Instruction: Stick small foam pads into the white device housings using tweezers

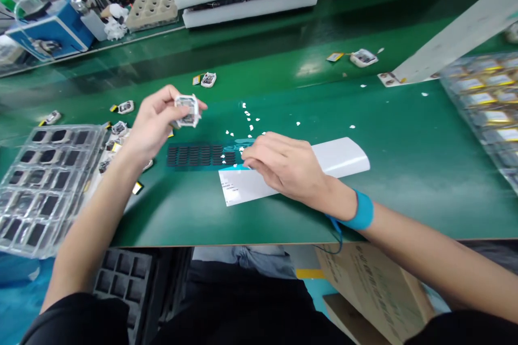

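The left hand point(151, 124), fingers closed, grips a square white plastic frame point(188, 110) left of center. The right hand point(283, 164), fingers loosely curved, rests on a smooth white sheet point(343, 154).

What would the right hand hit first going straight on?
Probably the black ribbed pad sheet on teal film, just ahead of the right hand; depth is unclear, it may pass above.

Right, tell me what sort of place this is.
Most likely a factory electronics assembly line. A long green workbench runs across the view, a blue wrist strap looks like the anti-static kind, and a plastic tray holds what look like small flat batteries.
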`<state>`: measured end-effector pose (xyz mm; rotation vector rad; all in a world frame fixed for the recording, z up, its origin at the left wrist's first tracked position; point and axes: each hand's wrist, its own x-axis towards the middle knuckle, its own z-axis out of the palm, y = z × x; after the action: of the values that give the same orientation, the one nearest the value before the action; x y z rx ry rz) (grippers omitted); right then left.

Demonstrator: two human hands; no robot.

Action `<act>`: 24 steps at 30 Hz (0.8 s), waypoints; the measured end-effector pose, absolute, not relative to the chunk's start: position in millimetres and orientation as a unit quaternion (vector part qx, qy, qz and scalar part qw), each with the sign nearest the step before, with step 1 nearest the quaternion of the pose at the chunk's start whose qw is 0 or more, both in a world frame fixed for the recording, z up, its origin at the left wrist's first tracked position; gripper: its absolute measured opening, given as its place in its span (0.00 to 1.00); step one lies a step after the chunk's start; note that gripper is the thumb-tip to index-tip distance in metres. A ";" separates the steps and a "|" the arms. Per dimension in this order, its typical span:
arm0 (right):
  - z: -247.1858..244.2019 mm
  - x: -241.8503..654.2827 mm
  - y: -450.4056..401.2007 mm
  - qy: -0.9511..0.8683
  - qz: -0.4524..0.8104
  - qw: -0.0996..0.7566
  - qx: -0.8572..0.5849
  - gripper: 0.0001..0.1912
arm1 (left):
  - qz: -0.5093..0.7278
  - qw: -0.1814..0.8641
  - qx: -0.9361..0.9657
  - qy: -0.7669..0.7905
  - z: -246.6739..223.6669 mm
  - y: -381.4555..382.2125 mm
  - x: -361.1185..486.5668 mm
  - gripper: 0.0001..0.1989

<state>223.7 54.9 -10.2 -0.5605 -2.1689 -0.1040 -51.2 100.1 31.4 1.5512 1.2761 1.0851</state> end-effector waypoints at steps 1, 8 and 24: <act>-10.6 224.2 54.5 -0.871 -0.037 0.430 -0.236 0.20 | 0.454 0.460 0.587 0.487 28.6 86.2 -36.0 0.15; -22.7 219.0 47.3 -0.855 0.028 0.456 -0.245 0.11 | 0.472 0.541 0.537 0.443 14.1 21.8 13.6 0.17; -14.8 223.4 45.0 -0.856 0.025 0.464 -0.226 0.06 | 0.463 0.559 0.518 0.453 19.3 7.5 13.8 0.18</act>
<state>223.4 45.0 -14.8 -0.5551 -2.1025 0.0615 13.8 7.5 19.3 1.2222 1.0677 1.0927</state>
